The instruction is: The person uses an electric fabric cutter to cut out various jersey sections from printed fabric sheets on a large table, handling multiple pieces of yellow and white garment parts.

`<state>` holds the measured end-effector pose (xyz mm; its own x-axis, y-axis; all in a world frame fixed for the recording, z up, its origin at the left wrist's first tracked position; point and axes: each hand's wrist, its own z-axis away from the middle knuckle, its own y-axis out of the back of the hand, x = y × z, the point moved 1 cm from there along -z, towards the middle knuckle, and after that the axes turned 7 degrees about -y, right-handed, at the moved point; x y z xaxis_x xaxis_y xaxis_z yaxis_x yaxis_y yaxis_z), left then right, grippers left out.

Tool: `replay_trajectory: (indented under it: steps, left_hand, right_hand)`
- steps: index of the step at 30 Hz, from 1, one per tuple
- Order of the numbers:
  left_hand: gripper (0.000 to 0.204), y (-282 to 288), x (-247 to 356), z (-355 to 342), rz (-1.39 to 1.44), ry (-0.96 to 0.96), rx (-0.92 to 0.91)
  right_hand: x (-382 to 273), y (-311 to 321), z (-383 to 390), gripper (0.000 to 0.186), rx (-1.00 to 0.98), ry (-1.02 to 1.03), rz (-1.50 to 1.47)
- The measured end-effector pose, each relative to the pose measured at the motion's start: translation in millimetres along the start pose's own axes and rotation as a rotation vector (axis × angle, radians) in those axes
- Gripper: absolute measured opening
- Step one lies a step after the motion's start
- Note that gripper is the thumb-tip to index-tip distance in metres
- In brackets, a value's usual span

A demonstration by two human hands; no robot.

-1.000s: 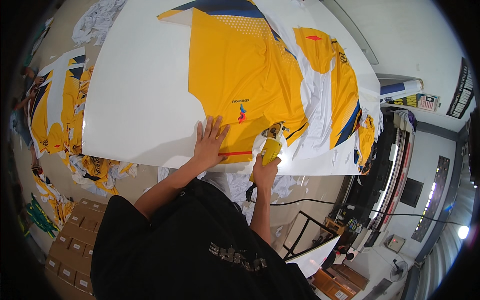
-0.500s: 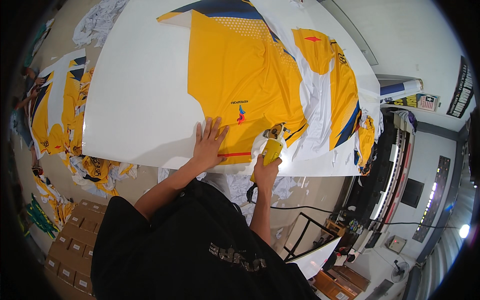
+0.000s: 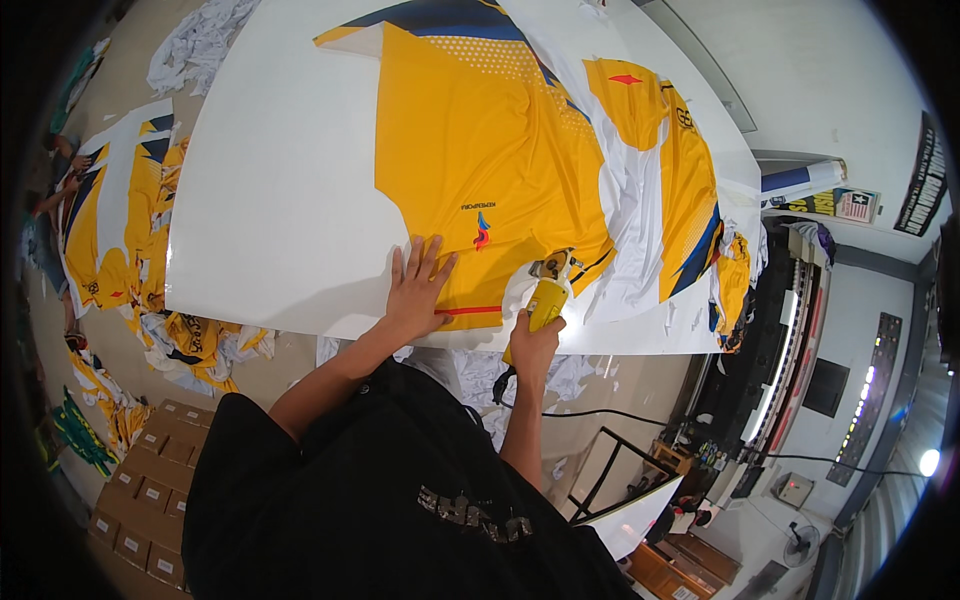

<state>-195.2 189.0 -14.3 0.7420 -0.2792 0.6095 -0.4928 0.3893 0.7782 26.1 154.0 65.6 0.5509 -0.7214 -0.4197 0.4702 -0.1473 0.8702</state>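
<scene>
A large yellow fabric panel (image 3: 460, 130) with navy and white-dotted trim lies on the white table (image 3: 270, 180). My left hand (image 3: 418, 290) rests flat with spread fingers at its lower left edge, partly on the cloth and partly on the tabletop. My right hand (image 3: 534, 340) grips a yellow electric rotary cutter (image 3: 546, 300) by its body. The cutter's metal head (image 3: 553, 264) sits at a curved edge in the lower right of the panel, against the cloth. Right of it, white fabric (image 3: 632, 210) lies in folds beside another yellow printed piece (image 3: 690, 180).
A black power cord (image 3: 610, 412) trails rightward from the cutter. White scraps (image 3: 480, 375) lie on the floor below the table edge. At far left, another person's hands (image 3: 78, 165) are by yellow and white cloth (image 3: 110, 220). Stacked cardboard boxes (image 3: 145, 490) stand at lower left.
Almost nothing differs. The cutter and my right hand have shifted very slightly, while my left hand stays pressed in the same place.
</scene>
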Motion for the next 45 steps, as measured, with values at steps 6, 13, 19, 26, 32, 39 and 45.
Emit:
replay_trajectory:
  steps: [6,13,19,26,32,39,45]
  left_hand:
    - [0.119,-1,0,0,0.005,-0.002,0.012]
    - [0.118,-3,0,0,-0.011,0.000,0.019]
    - [0.119,-2,0,0,-0.002,-0.005,0.021]
    - [0.115,5,3,0,-0.007,0.014,0.007]
    - [0.101,23,13,-6,-0.134,0.038,-0.062]
    - [0.081,25,38,-93,-0.165,0.070,0.144]
    - [0.079,-1,62,-200,-0.276,0.018,0.349]
  right_hand:
    - [4,-1,-3,0.061,0.007,-0.002,-0.009]
    - [6,1,-3,0.060,0.000,-0.006,-0.028]
    - [10,3,-5,0.061,0.000,-0.033,-0.011]
    - [50,22,3,0.064,-0.014,-0.056,-0.054]
    - [118,69,9,0.058,-0.004,-0.175,-0.174]
    - [149,111,-24,0.055,0.027,-0.202,-0.444]
    - [151,151,-90,0.059,-0.089,0.106,-0.206]
